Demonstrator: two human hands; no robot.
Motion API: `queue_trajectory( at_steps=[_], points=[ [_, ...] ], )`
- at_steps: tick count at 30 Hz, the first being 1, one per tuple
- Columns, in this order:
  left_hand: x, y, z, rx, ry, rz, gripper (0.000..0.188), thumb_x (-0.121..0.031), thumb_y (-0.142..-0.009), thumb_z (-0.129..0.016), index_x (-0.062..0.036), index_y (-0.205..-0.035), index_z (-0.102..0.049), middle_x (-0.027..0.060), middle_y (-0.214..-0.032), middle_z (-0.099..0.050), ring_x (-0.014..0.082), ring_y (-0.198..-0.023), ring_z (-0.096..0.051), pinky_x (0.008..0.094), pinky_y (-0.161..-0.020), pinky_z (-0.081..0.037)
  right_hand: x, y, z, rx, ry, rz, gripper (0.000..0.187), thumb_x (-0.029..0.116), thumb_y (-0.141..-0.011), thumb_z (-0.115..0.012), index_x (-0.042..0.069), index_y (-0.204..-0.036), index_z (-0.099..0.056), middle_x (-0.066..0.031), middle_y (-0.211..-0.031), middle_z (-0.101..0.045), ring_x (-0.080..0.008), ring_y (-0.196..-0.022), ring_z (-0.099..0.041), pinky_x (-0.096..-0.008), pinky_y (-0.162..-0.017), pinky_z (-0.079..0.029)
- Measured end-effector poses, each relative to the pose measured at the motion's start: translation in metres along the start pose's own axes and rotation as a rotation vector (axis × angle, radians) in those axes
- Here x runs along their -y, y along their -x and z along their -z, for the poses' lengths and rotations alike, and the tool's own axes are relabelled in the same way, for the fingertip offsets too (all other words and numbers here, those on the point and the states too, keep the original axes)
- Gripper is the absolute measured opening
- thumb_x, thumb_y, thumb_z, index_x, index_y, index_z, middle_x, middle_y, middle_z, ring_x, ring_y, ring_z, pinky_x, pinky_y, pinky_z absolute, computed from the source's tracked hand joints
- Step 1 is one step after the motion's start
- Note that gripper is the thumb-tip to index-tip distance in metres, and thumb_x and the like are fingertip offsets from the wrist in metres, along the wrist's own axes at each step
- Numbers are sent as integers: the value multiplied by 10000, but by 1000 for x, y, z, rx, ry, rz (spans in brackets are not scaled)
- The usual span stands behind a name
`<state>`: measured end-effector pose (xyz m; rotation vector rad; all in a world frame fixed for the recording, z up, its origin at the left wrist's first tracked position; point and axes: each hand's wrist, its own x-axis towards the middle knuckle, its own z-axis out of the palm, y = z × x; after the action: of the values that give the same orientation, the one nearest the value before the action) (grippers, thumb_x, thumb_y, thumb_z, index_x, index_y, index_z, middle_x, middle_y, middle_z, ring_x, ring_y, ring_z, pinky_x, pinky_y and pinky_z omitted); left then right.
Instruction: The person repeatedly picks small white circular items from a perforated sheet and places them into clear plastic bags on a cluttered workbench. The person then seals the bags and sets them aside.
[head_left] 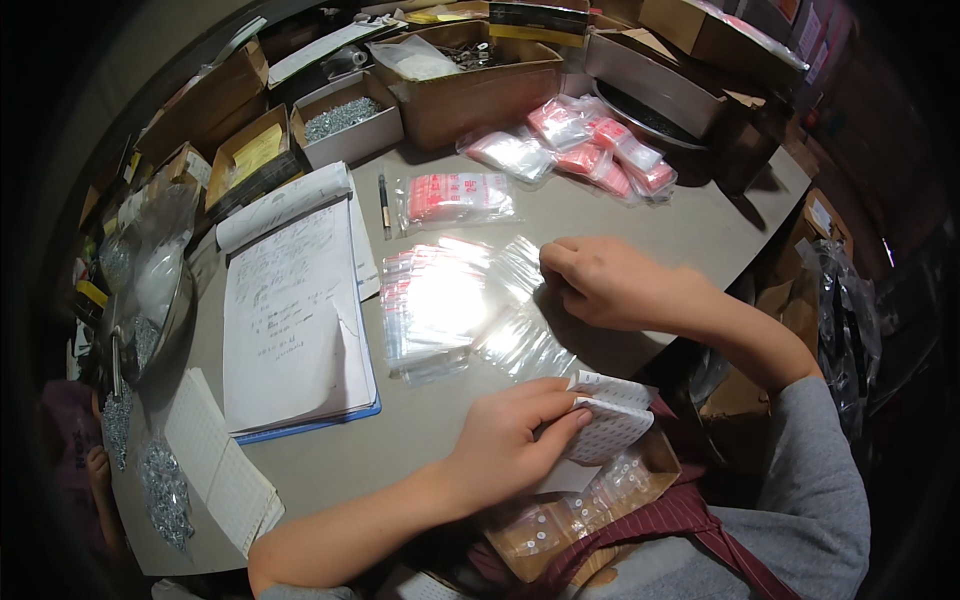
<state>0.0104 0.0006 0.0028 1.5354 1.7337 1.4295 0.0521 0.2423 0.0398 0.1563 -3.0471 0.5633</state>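
Pinching folded white label sheets between thumb and fingers, the left hand holds them above an open cardboard box at the person's lap. The right hand is curled, its thumb and forefinger nearly together at the edge of the fanned clear bags; whether it grips one or only a small label, I cannot tell. Those bags lie flat on the table, just beside a thicker stack of clear bags. Beyond them sit a wrapped bag bundle and a heap of further bundles, with a pen and a clipboard of papers to the left.

As far as the layout shows, the work seems partway: filled packets lie in the box, while many bags look flat and unfilled, and printed rows remain on the sheets. Glare washes out the stack, so labels there cannot be made out. The left forearm and the sheets hide part of the box, and the right fingertips are shadowed.
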Motion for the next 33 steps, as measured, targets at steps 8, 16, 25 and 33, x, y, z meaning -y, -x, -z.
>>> queue_trajectory(
  at_steps=[8,16,25,33],
  points=[
    [-1,-2,1,-9,96,56,147,-126,-954,-705,10,-1006,-726,165,-885,-678,351,-727,-648,385,-635,-507,21,27,22,-125,50,95,145,87,-913,-705,-1,-990,-619,-174,-913,-646,-387,-873,-658,-442,-762,-533],
    [1,-2,-4,-32,71,21,144,-128,-948,-706,16,-937,-699,168,-832,-637,368,-697,-615,409,-615,-486,49,63,28,82,-294,103,222,66,-809,-747,56,-996,-629,-139,-927,-630,-364,-887,-646,-465,-782,-517],
    [6,-1,-3,6,223,216,174,-143,-943,-704,18,-887,-667,188,-835,-626,372,-698,-611,404,-620,-478,62,72,21,-81,-37,246,312,57,-797,-772,37,-1084,-652,-127,-975,-676,-337,-880,-672,-441,-767,-543],
    [3,4,-7,-75,-33,-189,103,-97,-904,-709,-1,-940,-706,171,-957,-694,341,-799,-695,403,-678,-551,18,-31,25,52,-392,-195,229,186,-913,-662,-36,-966,-651,-80,-744,-654,-133,-622,-600,-308,-583,-495]
  ],
)
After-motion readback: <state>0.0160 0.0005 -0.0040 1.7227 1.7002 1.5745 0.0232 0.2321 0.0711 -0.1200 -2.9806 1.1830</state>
